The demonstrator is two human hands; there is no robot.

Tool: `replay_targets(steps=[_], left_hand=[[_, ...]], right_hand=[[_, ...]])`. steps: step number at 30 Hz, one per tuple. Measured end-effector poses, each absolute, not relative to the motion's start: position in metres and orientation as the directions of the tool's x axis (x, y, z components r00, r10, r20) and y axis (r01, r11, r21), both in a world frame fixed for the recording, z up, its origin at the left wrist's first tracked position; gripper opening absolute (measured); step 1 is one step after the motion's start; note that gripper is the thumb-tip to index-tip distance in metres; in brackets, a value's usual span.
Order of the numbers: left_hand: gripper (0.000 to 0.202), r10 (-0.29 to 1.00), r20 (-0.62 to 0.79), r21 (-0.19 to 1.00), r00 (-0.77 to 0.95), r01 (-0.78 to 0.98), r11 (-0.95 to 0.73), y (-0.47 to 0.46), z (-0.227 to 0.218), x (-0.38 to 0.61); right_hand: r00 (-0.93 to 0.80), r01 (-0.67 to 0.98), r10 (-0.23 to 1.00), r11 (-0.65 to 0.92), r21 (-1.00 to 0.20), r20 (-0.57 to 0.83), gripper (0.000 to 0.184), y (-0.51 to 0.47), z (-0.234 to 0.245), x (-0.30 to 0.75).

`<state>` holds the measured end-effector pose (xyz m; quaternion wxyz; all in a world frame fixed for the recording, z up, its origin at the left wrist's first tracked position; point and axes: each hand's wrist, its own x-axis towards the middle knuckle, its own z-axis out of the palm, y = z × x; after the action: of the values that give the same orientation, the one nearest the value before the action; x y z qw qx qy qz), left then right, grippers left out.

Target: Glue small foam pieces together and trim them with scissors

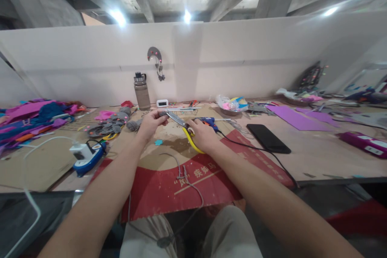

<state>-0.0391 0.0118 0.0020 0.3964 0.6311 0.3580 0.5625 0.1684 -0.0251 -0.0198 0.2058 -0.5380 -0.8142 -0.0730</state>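
Note:
My right hand (202, 134) is closed on a pair of scissors (176, 119), whose yellow handle loop shows below the fingers. The blades point left, with their tips at a small dark grey piece (163, 114), perhaps felt. My left hand (151, 123) pinches that piece between thumb and fingers. Beyond my right hand lies a blue glue gun (208, 121) with a black cable. A thin grey cord (193, 185) trails over the red and brown cardboard (145, 189) and down to my lap. A small blue flower shape (158, 142) rests on the cardboard between my arms.
Grey felt pieces (111, 125), a bottle (142, 92) and a blue power strip (90, 161) are to the left. A phone (268, 138), purple sheets (298, 117) and a magenta power strip (363, 144) lie to the right. A grey moon ornament (155, 54) hangs on the partition.

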Motion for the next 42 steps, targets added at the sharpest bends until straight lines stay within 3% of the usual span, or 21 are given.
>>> replay_targets(steps=[42], left_hand=[[0.022,0.885,0.449,0.889,0.124,0.037,-0.456,0.0161,-0.0015,-0.0424]], right_hand=[[-0.337,0.917,0.845,0.394,-0.057,0.414,0.030,-0.0261,-0.0181,0.1679]])
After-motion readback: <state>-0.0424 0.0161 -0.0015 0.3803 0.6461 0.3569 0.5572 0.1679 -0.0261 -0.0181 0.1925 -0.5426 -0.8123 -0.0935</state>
